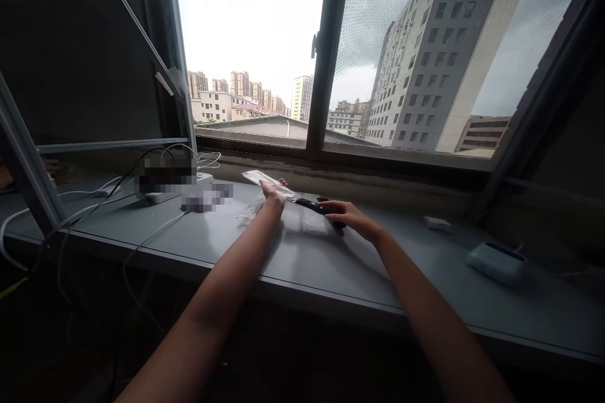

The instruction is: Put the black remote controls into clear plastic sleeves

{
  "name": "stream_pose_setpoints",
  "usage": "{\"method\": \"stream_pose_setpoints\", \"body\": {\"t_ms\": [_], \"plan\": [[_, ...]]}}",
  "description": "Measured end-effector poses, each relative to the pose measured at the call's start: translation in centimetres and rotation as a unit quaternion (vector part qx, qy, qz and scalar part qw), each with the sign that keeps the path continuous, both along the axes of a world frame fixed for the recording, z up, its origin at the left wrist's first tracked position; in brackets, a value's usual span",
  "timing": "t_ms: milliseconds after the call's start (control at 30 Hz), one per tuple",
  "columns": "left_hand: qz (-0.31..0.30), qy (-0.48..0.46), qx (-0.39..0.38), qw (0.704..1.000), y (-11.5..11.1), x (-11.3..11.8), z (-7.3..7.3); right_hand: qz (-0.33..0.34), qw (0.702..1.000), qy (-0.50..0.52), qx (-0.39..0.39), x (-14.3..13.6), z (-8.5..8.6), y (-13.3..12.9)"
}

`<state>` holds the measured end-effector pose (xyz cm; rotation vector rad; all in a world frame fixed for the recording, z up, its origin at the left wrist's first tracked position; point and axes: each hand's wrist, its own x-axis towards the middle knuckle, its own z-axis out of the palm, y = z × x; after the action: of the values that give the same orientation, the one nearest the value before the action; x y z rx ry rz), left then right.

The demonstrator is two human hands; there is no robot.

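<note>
My left hand [273, 191] is closed around a flat white, partly clear plastic packet [255, 175], raised above the grey table and tilted. A slim black object [309, 204] runs from the packet's right end to my right hand [348, 214], whose fingers grip it from above. What kind of object it is I cannot make out. Below and left of the packet lies a crumpled clear plastic bag [248, 213]. Between my hands a small clear packet [314, 223] rests on the table. Something dark shows under my right hand, mostly hidden.
On the grey table [378, 286], a light-blue box [496, 262] and a small white object [437, 223] lie right. Left are blurred-out items [208, 197], a white power strip [204, 179], loose cables [151, 242] and a metal frame [29, 151]. A window stands behind.
</note>
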<state>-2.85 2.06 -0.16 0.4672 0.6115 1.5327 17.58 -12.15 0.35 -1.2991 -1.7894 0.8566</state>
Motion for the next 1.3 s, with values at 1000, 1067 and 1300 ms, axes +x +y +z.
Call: {"method": "stream_pose_setpoints", "body": {"t_ms": [1000, 1067, 1300], "plan": [[-0.090, 0.013, -0.021, 0.996, -3.3, 3.8, 1.3, 0.123, 0.979, 0.159, -0.041, -1.1, -1.1, 0.8], [-0.131, 0.042, -0.003, 0.990, -3.4, 3.9, 1.2, 0.110, 0.980, 0.165, -0.026, -1.0, -1.3, 1.0], [-0.253, 0.152, 0.043, 0.954, -3.0, 5.9, -0.4, 0.096, 0.979, 0.181, 0.019, -0.8, -1.4, 1.2]]}}
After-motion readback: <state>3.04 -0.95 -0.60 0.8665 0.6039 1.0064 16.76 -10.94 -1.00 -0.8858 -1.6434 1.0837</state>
